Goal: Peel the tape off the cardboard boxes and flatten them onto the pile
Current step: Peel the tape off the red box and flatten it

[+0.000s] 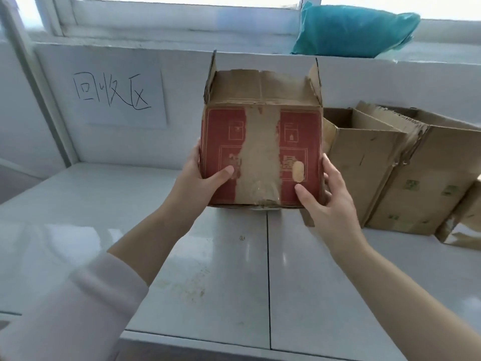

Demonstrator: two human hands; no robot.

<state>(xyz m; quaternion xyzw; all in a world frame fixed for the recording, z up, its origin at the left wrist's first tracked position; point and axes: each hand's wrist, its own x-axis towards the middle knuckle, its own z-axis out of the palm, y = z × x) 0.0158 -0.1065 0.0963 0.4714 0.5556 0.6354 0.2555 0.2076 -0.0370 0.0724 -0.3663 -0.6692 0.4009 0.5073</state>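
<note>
A small cardboard box (260,142) with a red printed face and a torn bare strip down its middle is held up above the table, its top flaps open and standing up. My left hand (201,175) grips its left side, thumb laid across the red face. My right hand (325,194) grips its right side, thumb on the lower right of that face. A bit of clear tape shows at the bottom edge of the torn strip.
A larger brown cardboard box (385,162) lies partly collapsed on the white table (182,256) at the right, against the wall. A paper sign (114,95) with handwritten characters hangs on the wall at left. A teal bag (354,29) sits on the window sill.
</note>
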